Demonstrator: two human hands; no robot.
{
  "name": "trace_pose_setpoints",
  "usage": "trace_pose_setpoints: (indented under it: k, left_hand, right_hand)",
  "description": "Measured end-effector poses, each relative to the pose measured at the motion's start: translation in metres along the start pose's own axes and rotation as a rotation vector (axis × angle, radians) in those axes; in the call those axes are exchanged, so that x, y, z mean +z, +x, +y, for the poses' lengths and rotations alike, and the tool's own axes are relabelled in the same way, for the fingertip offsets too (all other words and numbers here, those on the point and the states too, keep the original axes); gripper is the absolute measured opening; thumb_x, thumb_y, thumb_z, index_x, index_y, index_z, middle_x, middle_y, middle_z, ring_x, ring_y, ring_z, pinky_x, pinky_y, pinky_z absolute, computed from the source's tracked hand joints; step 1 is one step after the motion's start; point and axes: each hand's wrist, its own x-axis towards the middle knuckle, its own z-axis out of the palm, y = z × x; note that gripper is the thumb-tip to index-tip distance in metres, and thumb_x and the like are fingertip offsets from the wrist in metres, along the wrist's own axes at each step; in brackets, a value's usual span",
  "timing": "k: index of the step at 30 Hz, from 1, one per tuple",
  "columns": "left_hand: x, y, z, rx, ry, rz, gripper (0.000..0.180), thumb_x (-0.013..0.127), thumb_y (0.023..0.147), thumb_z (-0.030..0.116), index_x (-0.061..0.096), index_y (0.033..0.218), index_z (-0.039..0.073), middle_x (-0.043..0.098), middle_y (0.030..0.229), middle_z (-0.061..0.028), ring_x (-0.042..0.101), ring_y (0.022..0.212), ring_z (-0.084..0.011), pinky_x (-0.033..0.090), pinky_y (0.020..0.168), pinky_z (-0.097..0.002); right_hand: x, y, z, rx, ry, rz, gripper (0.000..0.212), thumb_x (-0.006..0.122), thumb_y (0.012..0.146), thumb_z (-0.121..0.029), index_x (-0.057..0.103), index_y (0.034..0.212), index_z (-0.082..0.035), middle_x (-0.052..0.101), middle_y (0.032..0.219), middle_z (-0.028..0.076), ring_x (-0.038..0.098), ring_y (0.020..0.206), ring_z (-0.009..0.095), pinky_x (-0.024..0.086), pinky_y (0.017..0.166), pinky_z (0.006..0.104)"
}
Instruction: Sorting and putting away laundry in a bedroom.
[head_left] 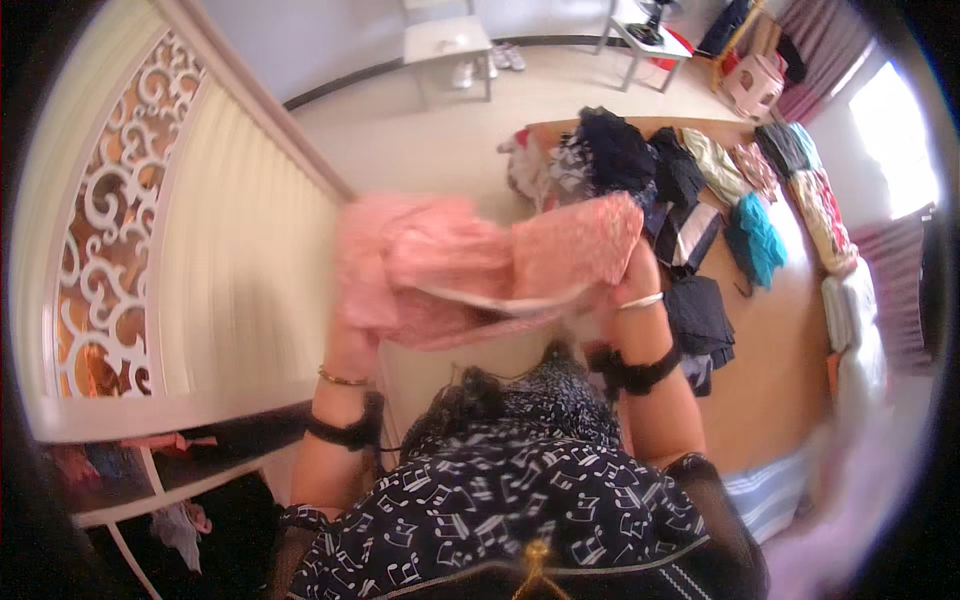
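A pink garment (pixel 450 255), blurred by motion, is held up in front of my body; its exact kind cannot be made out. It is bunched on the left and flatter on the right, with a pale edge along its lower side. My left hand (pixel 352 352) grips the left end, most of its fingers covered by the cloth. At the other end my right hand (pixel 638 275) is closed around the fabric. Bracelets and black straps circle both forearms.
To the right, a brown bed board (pixel 785 360) carries dark clothes (pixel 612 150), a teal garment (pixel 757 240) and folded dark clothes (pixel 697 320). On the left stand a wardrobe door (pixel 250 260) and open shelves (pixel 150 470) with clothing. A white chair (pixel 447 40) and pink stool (pixel 755 85) stand farther back.
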Motion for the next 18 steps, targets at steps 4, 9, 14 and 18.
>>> trace_pose_setpoints:
  k: [4,9,14,18]
  left_hand:
    - [0.016,-0.015,0.020,0.049,0.188,0.557,0.032,0.045,0.093,0.027,0.049,0.118,0.008,0.057,0.098,-0.0006,0.052,0.078,-0.0086,0.044,0.062,-0.0241]
    - [-0.004,-0.021,0.060,0.198,0.146,0.744,0.029,0.043,0.091,0.018,0.053,0.112,0.001,0.058,0.099,-0.0047,0.055,0.082,-0.0142,0.047,0.068,-0.0289]
    - [0.023,-0.008,0.089,0.384,0.088,0.666,0.026,0.045,0.089,0.014,0.052,0.110,0.001,0.057,0.108,-0.0080,0.056,0.096,-0.0201,0.046,0.083,-0.0319]
    - [0.040,0.006,0.093,0.275,0.580,0.817,0.026,0.047,0.088,0.014,0.053,0.111,0.003,0.058,0.107,-0.0068,0.057,0.094,-0.0188,0.047,0.081,-0.0320]
  right_hand:
    - [0.081,0.004,-0.014,-0.057,-0.206,-0.095,0.034,0.032,0.095,-0.018,0.044,0.119,0.002,0.049,0.122,0.016,0.048,0.112,0.026,0.040,0.099,0.0382]
    - [0.102,0.059,-0.061,-0.291,-0.371,0.134,0.034,0.031,0.096,-0.019,0.043,0.120,0.002,0.049,0.120,0.018,0.049,0.112,0.027,0.044,0.095,0.0400]
    - [0.024,0.138,-0.069,-0.007,-0.104,-0.062,0.026,0.039,0.093,-0.010,0.047,0.114,0.003,0.056,0.103,0.011,0.057,0.085,0.019,0.050,0.075,0.0274]
    - [0.087,0.133,-0.033,0.105,-0.129,-0.154,0.017,0.048,0.085,-0.004,0.054,0.100,0.001,0.059,0.090,0.007,0.058,0.079,0.014,0.052,0.069,0.0258]
